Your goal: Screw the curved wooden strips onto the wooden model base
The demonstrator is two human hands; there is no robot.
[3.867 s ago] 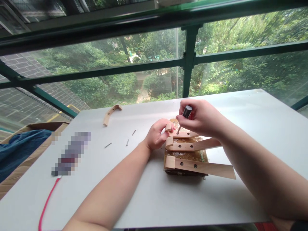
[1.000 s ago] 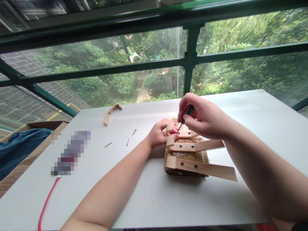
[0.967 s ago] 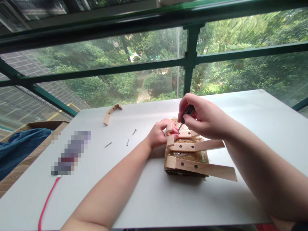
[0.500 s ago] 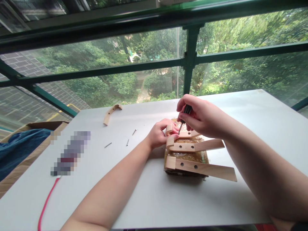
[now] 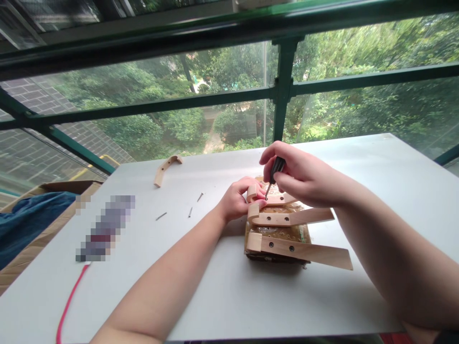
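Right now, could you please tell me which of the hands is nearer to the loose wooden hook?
The left hand: it is to the right of the loose wooden hook; the right hand, holding a screwdriver, is farther right.

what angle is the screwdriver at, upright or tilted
Tilted: the right hand holds the screwdriver with its handle up and to the picture's right, its shaft slanting down-left to the wooden hook the left hand holds.

Hooks (image 5: 274, 219) on block (image 5: 276, 230), screws (image 5: 190, 212) to left

Dk sleeve (image 5: 449, 336) on R arm (image 5: 387, 243).
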